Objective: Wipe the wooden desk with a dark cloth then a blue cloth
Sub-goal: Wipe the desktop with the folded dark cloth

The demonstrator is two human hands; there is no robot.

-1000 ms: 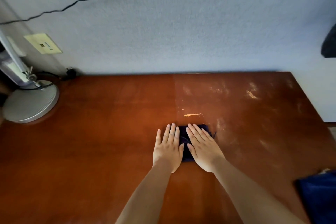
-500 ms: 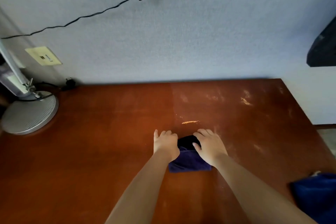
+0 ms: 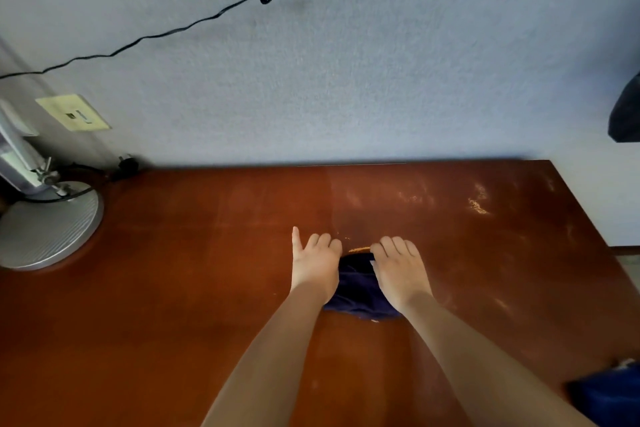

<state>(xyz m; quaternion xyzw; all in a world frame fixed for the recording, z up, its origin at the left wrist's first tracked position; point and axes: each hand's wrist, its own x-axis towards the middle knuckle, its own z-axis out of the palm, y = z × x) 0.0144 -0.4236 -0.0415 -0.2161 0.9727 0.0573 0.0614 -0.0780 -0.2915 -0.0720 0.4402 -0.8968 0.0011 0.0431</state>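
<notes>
Here, both hands, the left hand and the right hand, held the dark cloth with curled fingers on the surface.

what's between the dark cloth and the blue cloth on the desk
In the head view, only the right forearm crosses that stretch. Otherwise it is bare wooden desk between the dark cloth under both hands and the blue cloth at the near right corner.

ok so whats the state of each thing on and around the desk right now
dark cloth: bunched on the desk, gripped at both sides
left hand: fingers curled on the cloth, little finger sticking out
right hand: fingers curled on the cloth
wooden desk: smudged and streaky on the right half
blue cloth: lying untouched at the near right corner
lamp base: standing at the far left
</notes>
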